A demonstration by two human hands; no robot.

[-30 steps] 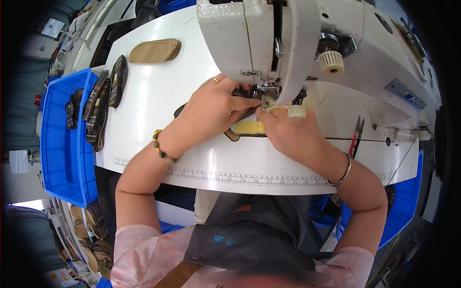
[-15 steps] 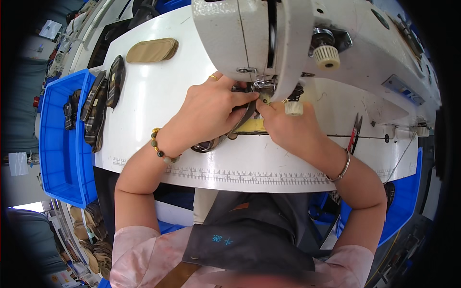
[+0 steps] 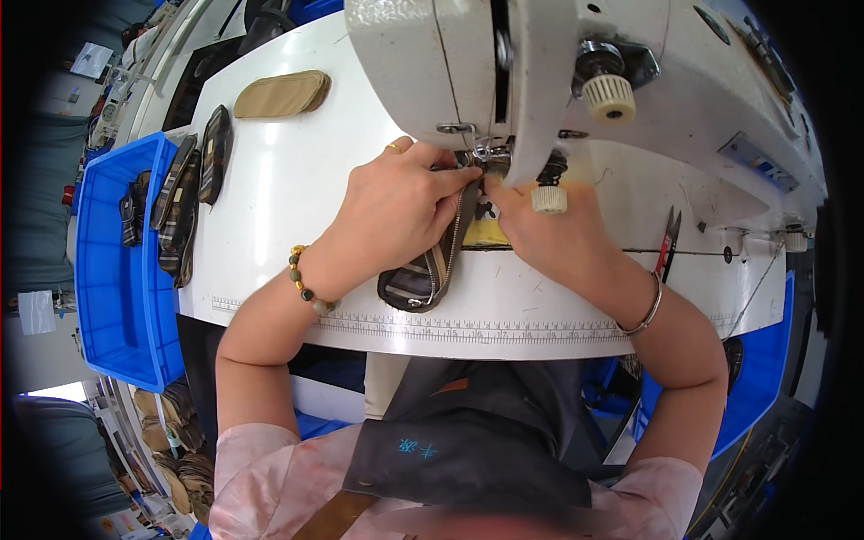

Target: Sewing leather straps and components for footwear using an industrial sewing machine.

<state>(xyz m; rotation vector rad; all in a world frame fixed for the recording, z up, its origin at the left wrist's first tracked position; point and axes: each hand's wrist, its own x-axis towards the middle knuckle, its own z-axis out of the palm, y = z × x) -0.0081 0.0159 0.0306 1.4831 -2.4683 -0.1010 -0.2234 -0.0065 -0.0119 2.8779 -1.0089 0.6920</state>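
Observation:
A dark plaid zippered pouch (image 3: 409,283) lies on the white table, its far end under the needle area of a white sewing machine (image 3: 432,72). Along its right side runs the curved metal zipper (image 3: 457,225). My left hand (image 3: 387,211) grips the pouch, index finger pointing at the presser foot (image 3: 493,166). My right hand (image 3: 558,229) is closed, its fingertips pinching the pouch's edge just right of the foot; the machine head and a tension knob partly hide them. The stitching point itself is hidden.
Several plaid pouches (image 3: 184,211) lie at the left, beside a blue bin (image 3: 117,306). Tan oval pieces (image 3: 281,94) rest farther back. Red-handled snips (image 3: 668,243) lie right of my right hand. A ruler strip (image 3: 477,336) runs along the near edge.
The pouch has swung out from beneath my left hand, so its near end and zipper now show. My left hand has shifted slightly; my right fingertips remain beside the presser foot.

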